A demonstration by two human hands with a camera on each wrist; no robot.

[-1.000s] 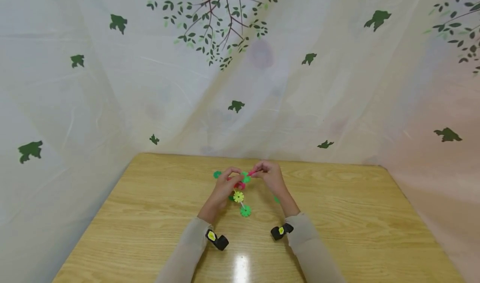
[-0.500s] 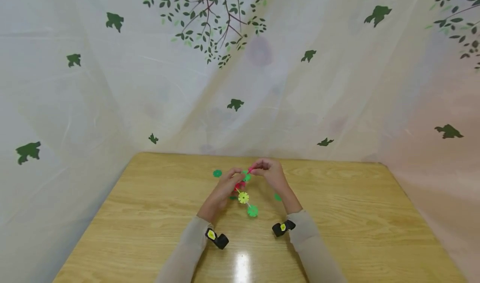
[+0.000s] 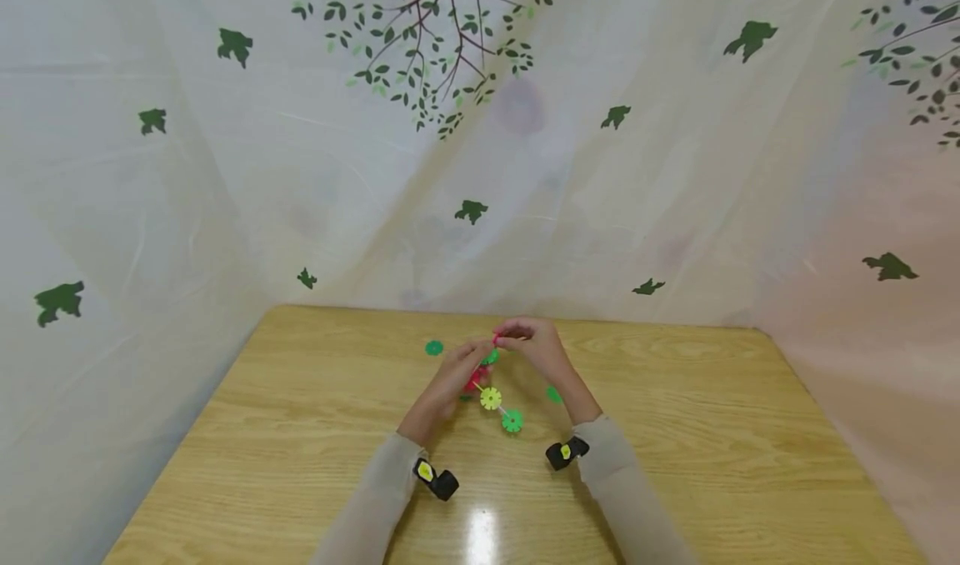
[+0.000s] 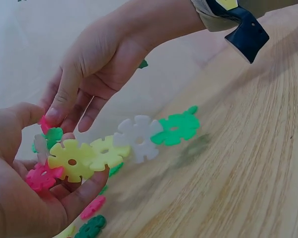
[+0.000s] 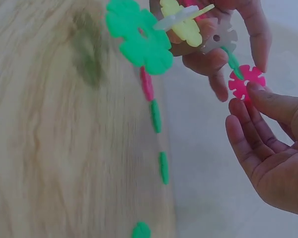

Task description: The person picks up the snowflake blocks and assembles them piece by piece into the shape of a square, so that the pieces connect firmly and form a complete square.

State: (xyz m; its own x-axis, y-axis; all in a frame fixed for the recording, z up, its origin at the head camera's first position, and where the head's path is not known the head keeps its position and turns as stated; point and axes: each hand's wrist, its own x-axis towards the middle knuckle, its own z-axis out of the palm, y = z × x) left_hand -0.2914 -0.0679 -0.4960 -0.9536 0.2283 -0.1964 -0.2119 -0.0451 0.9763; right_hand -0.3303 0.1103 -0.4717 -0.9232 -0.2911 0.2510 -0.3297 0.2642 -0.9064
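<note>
My left hand point(image 3: 450, 377) holds a chain of slotted, flower-shaped plastic discs, its fingers around a pink disc point(image 4: 42, 177) and the yellow discs point(image 4: 64, 171). From there the chain runs on through a whitish disc point(image 4: 134, 130) to a bright green disc point(image 4: 181, 130) at its free end, above the table. My right hand point(image 3: 536, 348) pinches a pink disc point(image 5: 237, 85) between thumb and fingers. That disc meets a green disc point(image 5: 232, 62) on the chain's far end; how deep the slots sit is not clear. A greyish translucent disc point(image 5: 223, 33) joins the green one.
Loose discs lie on the wooden table point(image 3: 712, 432): a dark green disc point(image 3: 434, 347) left of the hands, a green disc point(image 3: 553, 394) by the right wrist, and a pink disc point(image 4: 93, 207) under the chain. A printed cloth point(image 3: 360, 215) hangs behind the table.
The chain's free end with the yellow and green discs has swung to the right. The right hand's pink disc has shifted slightly left and turned more upright against the green disc.
</note>
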